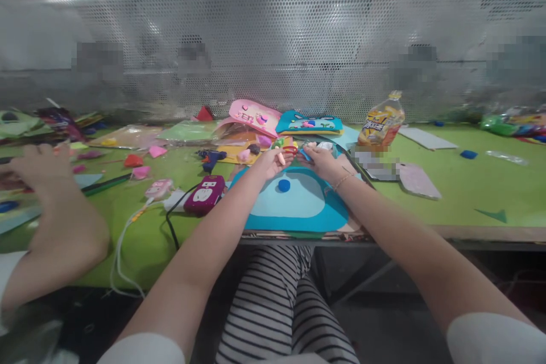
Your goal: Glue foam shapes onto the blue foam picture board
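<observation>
My left hand (275, 164) is over the upper edge of a blue foam sheet, palm turned partly up and fingers curled. A red looped thing (290, 149) shows at its fingertips; whether the hand grips it I cannot tell. Close on the right, my right hand (322, 160) pinches a small blue piece (304, 153). Below both hands lies the blue sheet (336, 217) with a light blue rounded shape (294, 202) on it. A dark blue round lump (284, 185) sits on that shape.
Pink (251, 114) and blue decorated cases (333, 123) lie behind my hands. A snack bag (381, 124) and a pink phone (418, 181) are right. A purple power bank (205, 195) with cables and a dark glue gun (212, 159) lie left. Another person's arm (63, 222) rests far left.
</observation>
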